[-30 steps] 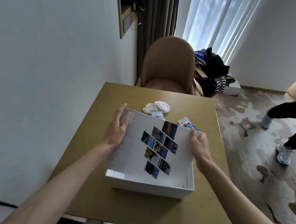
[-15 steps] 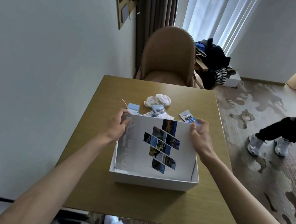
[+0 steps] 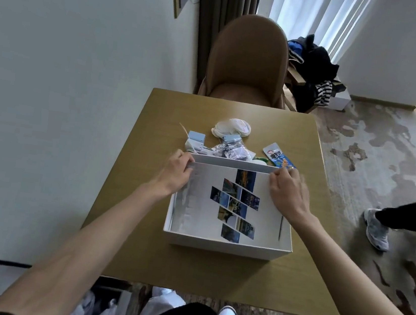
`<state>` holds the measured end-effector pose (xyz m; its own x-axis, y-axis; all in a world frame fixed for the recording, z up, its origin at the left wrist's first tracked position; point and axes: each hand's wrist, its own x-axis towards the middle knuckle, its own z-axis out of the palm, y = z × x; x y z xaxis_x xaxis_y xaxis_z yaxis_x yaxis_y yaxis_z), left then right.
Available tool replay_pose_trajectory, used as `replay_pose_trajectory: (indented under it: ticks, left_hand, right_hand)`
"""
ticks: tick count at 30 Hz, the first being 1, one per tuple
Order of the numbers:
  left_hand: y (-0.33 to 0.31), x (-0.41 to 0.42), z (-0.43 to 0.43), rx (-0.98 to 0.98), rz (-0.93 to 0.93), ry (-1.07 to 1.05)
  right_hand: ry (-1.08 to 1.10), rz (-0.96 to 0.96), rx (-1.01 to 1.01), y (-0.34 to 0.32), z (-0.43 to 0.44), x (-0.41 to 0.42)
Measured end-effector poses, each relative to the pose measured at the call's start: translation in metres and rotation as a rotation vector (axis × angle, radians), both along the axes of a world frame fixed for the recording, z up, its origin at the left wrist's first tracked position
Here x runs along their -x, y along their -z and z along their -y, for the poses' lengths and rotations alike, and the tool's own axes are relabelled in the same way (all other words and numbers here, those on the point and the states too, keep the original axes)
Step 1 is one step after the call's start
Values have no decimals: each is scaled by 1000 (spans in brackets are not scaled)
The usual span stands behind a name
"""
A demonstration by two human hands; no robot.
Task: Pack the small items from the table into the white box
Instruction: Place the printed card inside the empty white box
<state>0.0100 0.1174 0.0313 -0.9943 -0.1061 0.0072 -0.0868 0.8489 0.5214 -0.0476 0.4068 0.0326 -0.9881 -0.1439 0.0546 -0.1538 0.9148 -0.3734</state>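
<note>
The box (image 3: 224, 246) sits open on the table (image 3: 187, 268). A white sheet (image 3: 205, 180) printed with slanted photo tiles leans inside it. The left hand (image 3: 175, 173) and the right hand (image 3: 287, 191) each pinch a far corner of it. Just beyond lie a pouch (image 3: 233, 127), a clear bag (image 3: 231, 151) and a blue packet (image 3: 278, 157) whose lettering is too blurred to read.

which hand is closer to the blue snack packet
Right. The right hand grips the printed sheet just short of the blue snack packet; the left hand grips its other far corner, across the white box.
</note>
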Motion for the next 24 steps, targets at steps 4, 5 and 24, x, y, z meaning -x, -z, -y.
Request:
replay_pose_trajectory:
  ticks: [4,5,24]
  left_hand:
    - [4,4,-2,216,52,63]
    - [6,4,-3,240,79,78]
    - [41,26,-31,497,482,516]
  right_hand:
    - [-178,-63,-293,6,3,-1]
    - [-194,-42,-333,10,4,-2]
    - [-325,352,-425,60,29,-2]
